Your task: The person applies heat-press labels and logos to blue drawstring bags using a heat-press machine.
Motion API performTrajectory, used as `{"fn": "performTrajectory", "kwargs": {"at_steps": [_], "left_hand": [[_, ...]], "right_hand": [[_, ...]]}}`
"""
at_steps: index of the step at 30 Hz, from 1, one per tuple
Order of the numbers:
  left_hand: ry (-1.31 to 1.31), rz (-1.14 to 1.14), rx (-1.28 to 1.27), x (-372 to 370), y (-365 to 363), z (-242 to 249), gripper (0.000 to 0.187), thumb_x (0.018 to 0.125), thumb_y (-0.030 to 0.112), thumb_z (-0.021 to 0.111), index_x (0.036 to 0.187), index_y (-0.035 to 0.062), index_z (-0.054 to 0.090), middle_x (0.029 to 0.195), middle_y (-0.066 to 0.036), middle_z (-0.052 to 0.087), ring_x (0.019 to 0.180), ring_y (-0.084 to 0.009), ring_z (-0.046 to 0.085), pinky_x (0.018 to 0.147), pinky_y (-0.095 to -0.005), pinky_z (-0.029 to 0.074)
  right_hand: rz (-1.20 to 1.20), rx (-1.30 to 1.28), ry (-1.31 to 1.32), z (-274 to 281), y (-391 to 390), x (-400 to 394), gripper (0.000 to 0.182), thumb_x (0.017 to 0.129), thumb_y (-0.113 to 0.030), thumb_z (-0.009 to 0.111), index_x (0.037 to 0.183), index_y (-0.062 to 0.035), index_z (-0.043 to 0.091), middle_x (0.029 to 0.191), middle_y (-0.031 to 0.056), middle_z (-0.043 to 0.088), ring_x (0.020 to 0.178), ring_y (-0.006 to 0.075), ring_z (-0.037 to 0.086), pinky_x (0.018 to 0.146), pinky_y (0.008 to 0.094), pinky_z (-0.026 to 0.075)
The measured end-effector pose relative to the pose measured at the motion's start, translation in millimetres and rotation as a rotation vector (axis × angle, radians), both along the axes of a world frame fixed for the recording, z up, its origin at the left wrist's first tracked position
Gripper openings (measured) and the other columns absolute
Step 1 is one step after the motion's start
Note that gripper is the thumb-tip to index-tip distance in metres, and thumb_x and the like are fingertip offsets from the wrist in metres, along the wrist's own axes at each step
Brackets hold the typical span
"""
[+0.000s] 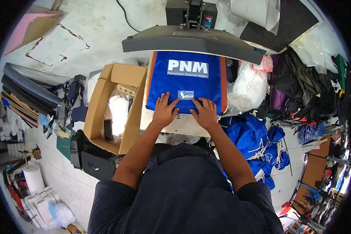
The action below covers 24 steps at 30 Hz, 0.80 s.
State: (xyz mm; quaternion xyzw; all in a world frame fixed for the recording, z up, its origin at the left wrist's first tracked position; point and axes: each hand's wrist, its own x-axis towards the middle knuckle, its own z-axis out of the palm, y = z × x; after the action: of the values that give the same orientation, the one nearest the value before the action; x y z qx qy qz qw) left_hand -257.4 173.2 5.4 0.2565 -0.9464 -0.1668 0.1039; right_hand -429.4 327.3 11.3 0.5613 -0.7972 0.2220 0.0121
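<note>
Blue bag (pixel 188 84) is lying flat on a pale board (pixel 165 125), PNM lettering facing up; press plate (pixel 191 40) is hiding its far edge. Left hand (pixel 166 110) and right hand (pixel 204 112) are resting spread on the near end, gripping nothing, flanking a small label (pixel 186 94). Cardboard box (pixel 95 110) is standing left, blue pile (pixel 243 136) lying right.
</note>
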Motion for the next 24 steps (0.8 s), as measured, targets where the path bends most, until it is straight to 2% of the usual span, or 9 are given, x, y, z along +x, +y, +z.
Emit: {"fn": "performTrajectory", "kwargs": {"at_steps": [8, 24], "left_hand": [[-0.066, -0.030, -0.024, 0.5, -6.6, 9.4, 0.048, 0.092, 0.037, 0.061, 0.137, 0.0220, 0.056, 0.149, -0.025, 0.037, 0.136, -0.0463, 0.037, 0.111, -0.0546, 0.030], [-0.036, -0.014, 0.004, 3.1, -5.4, 3.1, 0.048, 0.092, 0.036, 0.059, 0.137, 0.0204, 0.055, 0.150, -0.024, 0.036, 0.138, -0.0448, 0.035, 0.113, -0.0549, 0.027]], "right_hand": [[-0.013, 0.081, 0.021, 7.7, -2.4, 3.5, 0.049, 0.086, -0.043, 0.066, 0.128, -0.0187, 0.061, 0.126, 0.0102, 0.052, 0.118, 0.0312, 0.048, 0.097, 0.0480, 0.039], [-0.010, 0.069, -0.011, 7.6, -0.6, 7.3, 0.053, 0.083, -0.044, 0.069, 0.130, -0.0196, 0.060, 0.130, 0.0116, 0.052, 0.122, 0.0322, 0.047, 0.100, 0.0492, 0.037]]}}
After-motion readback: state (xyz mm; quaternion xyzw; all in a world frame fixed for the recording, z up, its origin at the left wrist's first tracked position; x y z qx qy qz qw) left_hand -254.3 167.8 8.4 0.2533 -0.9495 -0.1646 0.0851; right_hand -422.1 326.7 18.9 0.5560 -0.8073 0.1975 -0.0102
